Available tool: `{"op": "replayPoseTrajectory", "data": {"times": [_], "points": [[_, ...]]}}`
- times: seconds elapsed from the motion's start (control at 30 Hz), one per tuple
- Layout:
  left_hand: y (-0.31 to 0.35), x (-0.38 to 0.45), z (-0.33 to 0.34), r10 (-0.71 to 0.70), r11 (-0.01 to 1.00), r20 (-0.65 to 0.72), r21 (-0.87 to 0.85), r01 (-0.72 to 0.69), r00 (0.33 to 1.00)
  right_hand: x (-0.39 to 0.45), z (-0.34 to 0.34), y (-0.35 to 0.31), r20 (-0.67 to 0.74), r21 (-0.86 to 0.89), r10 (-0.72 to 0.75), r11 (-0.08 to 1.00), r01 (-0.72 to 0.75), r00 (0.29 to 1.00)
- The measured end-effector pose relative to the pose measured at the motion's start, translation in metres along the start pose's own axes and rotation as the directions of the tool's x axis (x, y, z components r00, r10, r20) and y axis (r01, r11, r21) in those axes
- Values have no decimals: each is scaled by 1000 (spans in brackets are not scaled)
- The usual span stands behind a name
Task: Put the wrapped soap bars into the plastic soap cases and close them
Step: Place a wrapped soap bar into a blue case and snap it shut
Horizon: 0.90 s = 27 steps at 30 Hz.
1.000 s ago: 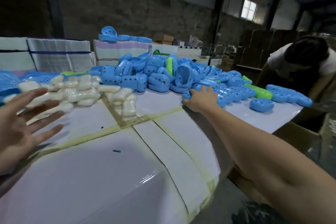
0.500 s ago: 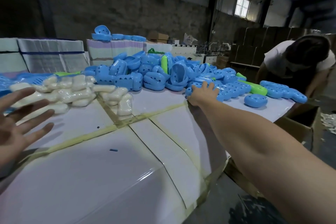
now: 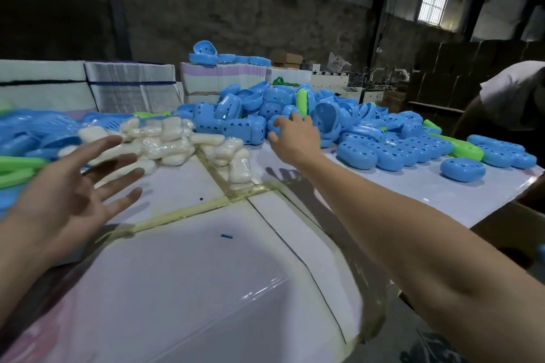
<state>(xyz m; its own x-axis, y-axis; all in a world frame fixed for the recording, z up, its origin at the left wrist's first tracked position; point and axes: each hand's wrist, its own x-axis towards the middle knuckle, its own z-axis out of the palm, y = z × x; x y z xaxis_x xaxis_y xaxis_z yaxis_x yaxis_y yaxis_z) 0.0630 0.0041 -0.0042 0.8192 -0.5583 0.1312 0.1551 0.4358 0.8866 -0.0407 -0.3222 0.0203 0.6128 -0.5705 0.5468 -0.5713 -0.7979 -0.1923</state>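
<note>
A pile of white wrapped soap bars (image 3: 165,138) lies on the white work surface (image 3: 182,274), left of centre. Behind and to its right sits a heap of blue plastic soap cases (image 3: 354,127), several of them open, with an upright green case (image 3: 303,100) among them. My left hand (image 3: 67,194) hovers with fingers spread just in front of the soap pile and holds nothing. My right hand (image 3: 295,138) reaches to the near edge of the heap, fingers spread over a blue case (image 3: 275,124), with no grip that I can see.
A row of shut blue cases (image 3: 398,153) and one lone case (image 3: 462,169) lie at the right. A person (image 3: 510,97) bends over past the table's right edge. A cardboard box (image 3: 516,224) stands below that edge. Stacked sheets (image 3: 132,88) line the back.
My right hand has moved left from the shut cases to the middle of the heap. My left hand has moved forward and right, closer to the soap pile.
</note>
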Motion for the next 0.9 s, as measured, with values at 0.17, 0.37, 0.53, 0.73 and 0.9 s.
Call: {"op": "replayPoseTrajectory", "data": {"times": [0.17, 0.37, 0.53, 0.73, 0.9], "points": [[10, -9, 2, -6, 999, -68, 42, 9, 998, -23, 5, -113, -14, 579, -104, 810, 93, 995], [16, -12, 2, -5, 999, -241, 51, 18, 970, -59, 17, -204, 136, 894, -196, 447, -35, 971], [18, -3, -10, 19, 995, -342, 98, 15, 939, -74, 44, -207, 118, 922, -275, 388, -2, 954], [15, 5, -17, 143, 941, -386, 338, -4, 911, -72, 51, -200, 141, 921, -316, 391, -7, 938], [25, 15, -42, 397, 722, -415, 692, 1, 819, -75, 50, -202, 97, 914, -389, 399, 72, 916]]}}
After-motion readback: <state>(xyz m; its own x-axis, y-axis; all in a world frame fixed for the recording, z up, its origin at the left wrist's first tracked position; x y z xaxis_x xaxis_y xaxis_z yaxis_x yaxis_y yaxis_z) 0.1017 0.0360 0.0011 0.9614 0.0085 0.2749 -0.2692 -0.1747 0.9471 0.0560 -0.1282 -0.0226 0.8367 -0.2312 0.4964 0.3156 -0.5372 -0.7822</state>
